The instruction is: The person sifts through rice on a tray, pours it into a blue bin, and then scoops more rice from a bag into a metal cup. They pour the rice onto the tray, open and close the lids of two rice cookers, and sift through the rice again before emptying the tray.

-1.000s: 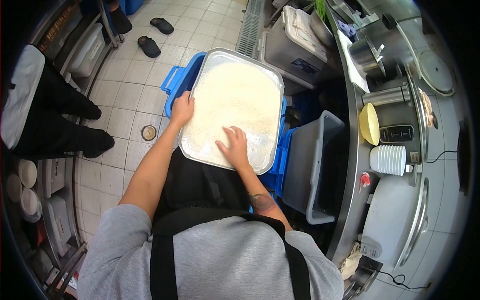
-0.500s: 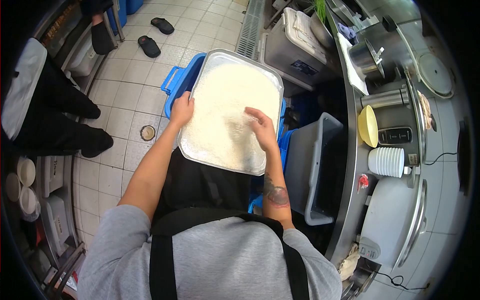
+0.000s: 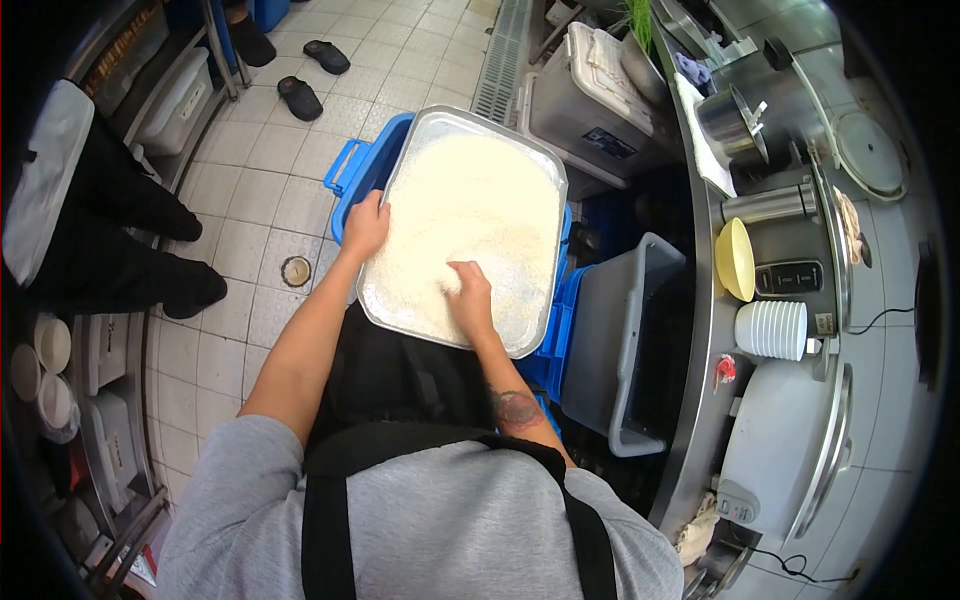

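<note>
A rectangular metal tray [image 3: 524,325] spread with pale, fine crumbs [image 3: 480,190] rests over a blue bin [image 3: 362,180]. My left hand [image 3: 366,228] grips the tray's left rim, thumb on the upper side. Over the near part of the tray, my right hand [image 3: 470,296] is closed, fingertips bent down to the crumbs and seemingly pinching some. A thin, nearly bare patch of metal shows to the right of that hand.
At right stands a grey tub [image 3: 625,350], below a steel counter with a yellow bowl [image 3: 735,260], stacked white bowls [image 3: 770,330] and a scale [image 3: 785,440]. A person in black trousers [image 3: 110,240] stands at left. Black shoes [image 3: 300,98] lie on the tiled floor.
My right hand has moved left and nearer to me over the tray, its fingers now curled down to the crumbs. My left hand keeps its hold on the rim.
</note>
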Demonstrator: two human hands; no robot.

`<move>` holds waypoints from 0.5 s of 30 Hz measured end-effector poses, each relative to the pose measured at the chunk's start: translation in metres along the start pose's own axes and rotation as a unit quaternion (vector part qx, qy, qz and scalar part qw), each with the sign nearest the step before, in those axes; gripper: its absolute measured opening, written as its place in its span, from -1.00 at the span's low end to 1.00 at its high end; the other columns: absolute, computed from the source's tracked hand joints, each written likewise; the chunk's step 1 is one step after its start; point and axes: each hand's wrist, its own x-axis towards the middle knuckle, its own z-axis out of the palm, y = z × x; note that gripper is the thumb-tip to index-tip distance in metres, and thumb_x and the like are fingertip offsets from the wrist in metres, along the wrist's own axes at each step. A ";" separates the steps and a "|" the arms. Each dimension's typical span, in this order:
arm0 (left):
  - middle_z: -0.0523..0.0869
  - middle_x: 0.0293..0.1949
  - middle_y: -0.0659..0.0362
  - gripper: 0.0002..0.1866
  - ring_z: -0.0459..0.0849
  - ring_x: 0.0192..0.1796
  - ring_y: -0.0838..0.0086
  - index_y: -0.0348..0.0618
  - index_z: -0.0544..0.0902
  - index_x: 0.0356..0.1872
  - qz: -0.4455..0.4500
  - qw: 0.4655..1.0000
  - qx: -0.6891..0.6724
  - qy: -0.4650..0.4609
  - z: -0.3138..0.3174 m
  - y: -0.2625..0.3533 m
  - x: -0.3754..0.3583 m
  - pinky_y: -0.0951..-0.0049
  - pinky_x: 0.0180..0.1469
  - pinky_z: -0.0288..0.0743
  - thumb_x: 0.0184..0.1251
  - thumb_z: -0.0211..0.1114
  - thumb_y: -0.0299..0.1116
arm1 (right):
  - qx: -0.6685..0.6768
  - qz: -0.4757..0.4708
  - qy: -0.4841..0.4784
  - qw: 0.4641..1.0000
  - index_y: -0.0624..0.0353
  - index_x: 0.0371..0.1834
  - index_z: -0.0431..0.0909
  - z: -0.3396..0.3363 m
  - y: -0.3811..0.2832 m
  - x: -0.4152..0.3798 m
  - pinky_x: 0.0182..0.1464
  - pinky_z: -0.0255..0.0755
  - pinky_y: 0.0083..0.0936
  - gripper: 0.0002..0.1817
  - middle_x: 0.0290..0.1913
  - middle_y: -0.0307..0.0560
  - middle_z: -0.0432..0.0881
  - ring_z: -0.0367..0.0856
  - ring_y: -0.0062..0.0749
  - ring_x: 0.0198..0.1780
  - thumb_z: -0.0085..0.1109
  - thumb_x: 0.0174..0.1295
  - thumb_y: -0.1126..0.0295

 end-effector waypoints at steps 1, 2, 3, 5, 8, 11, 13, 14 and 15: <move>0.65 -0.26 -0.22 -0.72 0.60 -0.14 -0.13 -0.26 0.54 -0.11 -0.004 1.000 0.001 -0.004 0.000 -0.001 0.000 0.01 -0.06 0.42 0.28 0.09 -0.29 | -0.011 -0.018 -0.015 1.000 0.28 -0.05 0.53 -0.002 0.004 0.003 -0.02 0.44 -0.32 -0.59 -0.16 0.15 0.59 0.56 -0.03 -0.13 0.25 -0.08 0.57; 0.65 -0.26 -0.22 -0.72 0.60 -0.14 -0.13 -0.26 0.54 -0.10 -0.008 1.000 0.002 -0.007 0.000 -0.001 0.000 0.01 -0.06 0.42 0.28 0.09 -0.30 | -0.022 -0.037 -0.030 0.999 0.29 -0.05 0.53 -0.005 0.009 0.007 -0.10 0.49 -0.35 -0.59 -0.25 0.14 0.63 0.61 -0.09 -0.23 0.21 -0.07 0.62; 0.65 -0.26 -0.22 -0.72 0.60 -0.14 -0.13 -0.26 0.54 -0.10 -0.008 1.000 0.003 -0.006 0.001 -0.002 0.000 0.01 -0.06 0.42 0.28 0.09 -0.30 | -0.022 -0.038 -0.030 0.999 0.29 -0.05 0.53 -0.009 0.015 0.012 -0.10 0.49 -0.35 -0.59 -0.25 0.14 0.63 0.61 -0.09 -0.23 0.21 -0.07 0.62; 0.65 -0.26 -0.22 -0.72 0.60 -0.14 -0.13 -0.27 0.53 -0.11 0.009 1.000 0.008 0.007 0.002 -0.004 0.001 0.01 -0.06 0.43 0.28 0.09 -0.30 | 0.032 0.133 0.014 0.991 0.32 -0.10 0.58 -0.026 0.015 0.032 -0.20 0.53 -0.39 -0.65 -0.31 0.07 0.67 0.67 -0.08 -0.26 0.09 -0.03 0.67; 0.65 -0.26 -0.22 -0.72 0.60 -0.14 -0.13 -0.28 0.53 -0.11 0.007 1.000 0.001 0.005 0.002 -0.004 0.001 0.01 -0.07 0.43 0.28 0.09 -0.30 | 0.252 0.238 0.065 0.936 0.36 -0.06 0.56 -0.057 -0.002 0.060 -0.24 0.54 -0.47 -0.63 -0.23 0.02 0.67 0.67 -0.26 -0.28 -0.03 0.03 0.71; 0.65 -0.27 -0.22 -0.72 0.60 -0.14 -0.13 -0.29 0.53 -0.11 -0.003 1.000 -0.004 -0.004 0.001 -0.004 0.001 0.01 -0.07 0.43 0.28 0.09 -0.30 | 0.345 0.202 0.053 0.915 0.39 -0.03 0.55 -0.080 -0.016 0.074 -0.18 0.52 -0.55 -0.57 -0.15 -0.01 0.64 0.64 -0.38 -0.20 -0.16 0.03 0.75; 0.65 -0.27 -0.22 -0.72 0.60 -0.15 -0.13 -0.29 0.53 -0.12 0.004 1.000 -0.003 0.003 0.002 -0.004 0.000 0.01 -0.07 0.43 0.28 0.09 -0.30 | 0.269 0.145 0.038 0.952 0.37 0.00 0.54 -0.086 -0.021 0.079 -0.03 0.47 -0.56 -0.54 -0.09 0.01 0.63 0.61 -0.40 -0.09 -0.20 0.02 0.75; 0.65 -0.27 -0.22 -0.72 0.60 -0.15 -0.12 -0.29 0.53 -0.12 0.012 1.000 -0.002 0.009 0.002 -0.004 0.000 0.01 -0.08 0.43 0.28 0.09 -0.30 | 0.257 0.149 0.028 0.955 0.36 0.00 0.54 -0.088 -0.027 0.080 0.10 0.40 -0.55 -0.53 -0.07 0.01 0.63 0.58 -0.38 0.00 -0.23 0.01 0.75; 0.65 -0.27 -0.22 -0.72 0.60 -0.15 -0.12 -0.29 0.53 -0.12 0.011 1.000 -0.002 0.010 0.002 -0.003 -0.001 0.01 -0.08 0.43 0.28 0.09 -0.30 | 0.257 0.149 0.028 0.954 0.36 0.00 0.54 -0.084 -0.025 0.081 0.10 0.40 -0.55 -0.53 -0.07 0.01 0.63 0.58 -0.38 0.00 -0.23 0.01 0.75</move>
